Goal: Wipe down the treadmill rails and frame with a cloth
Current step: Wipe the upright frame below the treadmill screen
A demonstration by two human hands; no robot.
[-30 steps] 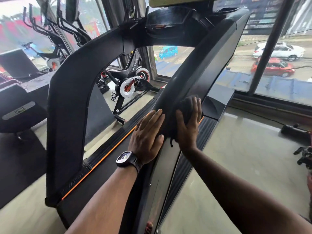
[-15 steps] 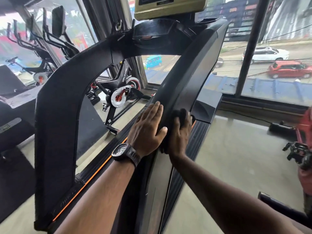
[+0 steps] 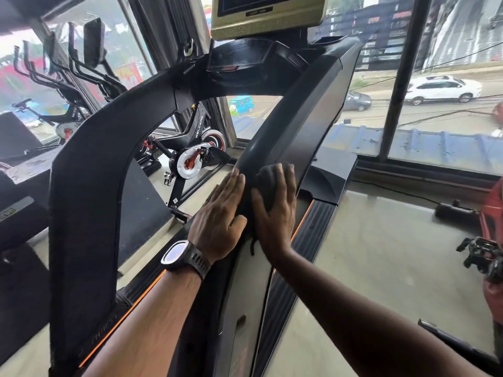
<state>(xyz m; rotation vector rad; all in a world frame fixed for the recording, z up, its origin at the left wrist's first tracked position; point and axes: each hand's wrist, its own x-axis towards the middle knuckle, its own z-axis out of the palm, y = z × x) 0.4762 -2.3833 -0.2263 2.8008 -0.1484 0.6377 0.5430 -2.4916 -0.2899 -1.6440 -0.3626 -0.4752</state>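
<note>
The black treadmill's right upright point(image 3: 307, 104) slopes up toward the console point(image 3: 266, 14). My right hand point(image 3: 275, 213) presses a dark cloth point(image 3: 265, 176) against this upright's outer face, fingers laid straight over it; a scrap of cloth hangs below the palm. My left hand point(image 3: 220, 213), with a watch point(image 3: 182, 257) on the wrist, lies flat with straight fingers on the upright's inner side, just left of the cloth. The left upright point(image 3: 89, 186) stands further left. Side rails with orange stripes point(image 3: 313, 235) run along the deck below.
A spin bike point(image 3: 196, 156) stands behind the treadmill by the windows. More exercise machines point(image 3: 68, 63) fill the far left. On the floor to the right are a black device point(image 3: 454, 210) and a red machine point(image 3: 492, 213) at the frame edge.
My right hand's fingers have gone from curled round the cloth to flat over it, a little higher on the upright. My left hand stays flat beside it.
</note>
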